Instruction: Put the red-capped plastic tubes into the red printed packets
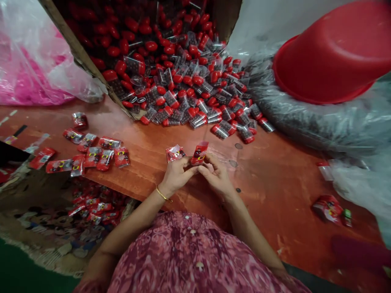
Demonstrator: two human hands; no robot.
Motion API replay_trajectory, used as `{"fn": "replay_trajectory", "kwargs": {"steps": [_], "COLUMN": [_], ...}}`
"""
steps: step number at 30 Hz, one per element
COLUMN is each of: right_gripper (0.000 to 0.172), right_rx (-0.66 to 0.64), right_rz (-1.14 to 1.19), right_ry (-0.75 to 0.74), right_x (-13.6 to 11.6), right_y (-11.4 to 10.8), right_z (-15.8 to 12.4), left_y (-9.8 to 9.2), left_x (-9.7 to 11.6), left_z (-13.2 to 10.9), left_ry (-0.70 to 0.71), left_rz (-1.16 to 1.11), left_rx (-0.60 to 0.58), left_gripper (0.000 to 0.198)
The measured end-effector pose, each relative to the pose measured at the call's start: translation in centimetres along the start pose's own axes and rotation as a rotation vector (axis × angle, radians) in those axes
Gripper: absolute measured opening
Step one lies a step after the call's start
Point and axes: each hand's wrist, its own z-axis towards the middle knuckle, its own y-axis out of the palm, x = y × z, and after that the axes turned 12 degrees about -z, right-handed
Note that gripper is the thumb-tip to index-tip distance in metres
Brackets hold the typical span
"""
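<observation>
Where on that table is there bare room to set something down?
Widest: the table between the right hand and the far-right packet. Smaller: between the left hand and the left packets. Crowded: the back, under the spilled containers, and among those left packets.

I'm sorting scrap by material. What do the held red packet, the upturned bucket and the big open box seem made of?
Red packet: probably thin, glossy plastic film, judging by its shine, though coated paper is possible.
Upturned bucket: likely moulded plastic, smooth with a soft sheen.
Open box: apparently matt cardboard, from its dull brown edge.
</observation>
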Motion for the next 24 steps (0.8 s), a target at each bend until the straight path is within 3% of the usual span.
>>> {"fn": "replay_trajectory", "kwargs": {"steps": [4,11,16,24], "right_gripper": [0.015,0.021,0.019,0.018], "right_rx": [-0.030,-0.044,-0.089,-0.090], "right_rz": [-0.021,-0.164,-0.209,-0.274], "right_ry": [-0.005,-0.007,-0.036,-0.088], "right_x": [1.1,1.8,2.0,1.3], "right_y": [-0.9,-1.2,-1.7,-1.2], "right_z": [0.7,-0.3,-0.7,-0.9], "left_y": [0.6,1.3,1.0,-0.4], "left_x": [-0.6,-2.4,-1.7,-1.3], "left_z": [0.2,-0.8,-1.0,-1.5], "left_ry": [-0.041,-0.016,0.010,0.089], "left_rz": [0.091,0.086,0.010,0.005], "left_rx": [0.041,0.066,0.047,0.044], "left_gripper": [0.028,0.019,0.035,0.021]}}
